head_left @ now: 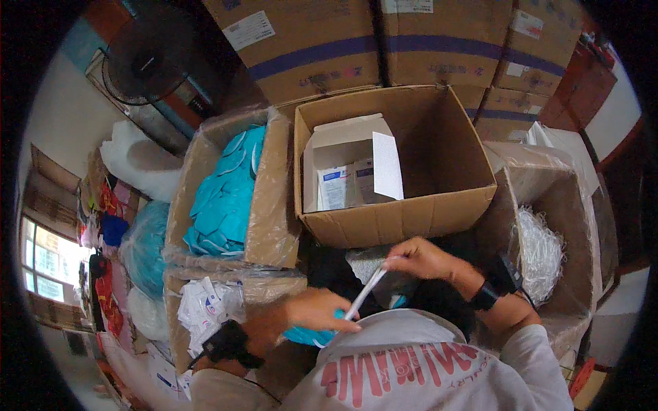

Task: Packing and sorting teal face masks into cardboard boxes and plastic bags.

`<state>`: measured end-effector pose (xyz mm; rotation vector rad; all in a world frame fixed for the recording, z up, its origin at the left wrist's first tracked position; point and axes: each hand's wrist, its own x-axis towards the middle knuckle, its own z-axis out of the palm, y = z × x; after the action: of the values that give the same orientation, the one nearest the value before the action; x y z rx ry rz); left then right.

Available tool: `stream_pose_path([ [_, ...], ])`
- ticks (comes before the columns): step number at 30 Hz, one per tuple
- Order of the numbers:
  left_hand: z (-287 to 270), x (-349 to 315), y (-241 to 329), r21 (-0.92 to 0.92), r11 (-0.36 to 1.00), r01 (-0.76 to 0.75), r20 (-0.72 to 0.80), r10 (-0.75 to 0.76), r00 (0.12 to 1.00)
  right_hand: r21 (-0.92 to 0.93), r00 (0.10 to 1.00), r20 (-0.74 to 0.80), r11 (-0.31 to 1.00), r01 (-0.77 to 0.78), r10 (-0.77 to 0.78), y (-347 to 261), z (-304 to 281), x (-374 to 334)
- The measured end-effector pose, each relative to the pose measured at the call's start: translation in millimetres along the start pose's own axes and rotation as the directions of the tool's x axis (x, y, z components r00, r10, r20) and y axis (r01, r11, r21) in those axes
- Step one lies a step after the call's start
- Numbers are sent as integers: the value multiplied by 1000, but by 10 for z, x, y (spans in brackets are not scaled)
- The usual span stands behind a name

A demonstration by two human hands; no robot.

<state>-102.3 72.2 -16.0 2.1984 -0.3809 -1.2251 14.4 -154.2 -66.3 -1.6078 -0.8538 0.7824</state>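
A narrow white strip slants between my two hands, over my lap. My right hand pinches its upper end between thumb and fingers. At the lower end, the fingers of my left hand close on the strip. Whether it is a folded sheet or a packet seen edge-on, I cannot make out. Teal material shows just under my left hand, partly hidden by it. A crumpled, light clear-looking wrap lies beyond the strip, in front of the big carton.
Ahead stands an open carton holding a smaller white box with printed packets. Left are a carton of teal cup-shaped pieces and one of white printed packets. White stringy bands fill a right-hand carton. Stacked cartons rise behind.
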Motion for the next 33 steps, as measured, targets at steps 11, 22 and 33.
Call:
stream_pose_path([
  [11,378,194,-108,-38,990,-134,-637,79,767,-215,926,353,975,-59,134,70,591,-112],
  [22,703,366,-172,-511,771,-381,-72,404,912,-121,589,768,961,-249,249,-332,391,-111],
  [33,799,348,7,-307,782,-542,-97,541,836,-240,421,795,863,-444,437,-718,-209,-672],
])
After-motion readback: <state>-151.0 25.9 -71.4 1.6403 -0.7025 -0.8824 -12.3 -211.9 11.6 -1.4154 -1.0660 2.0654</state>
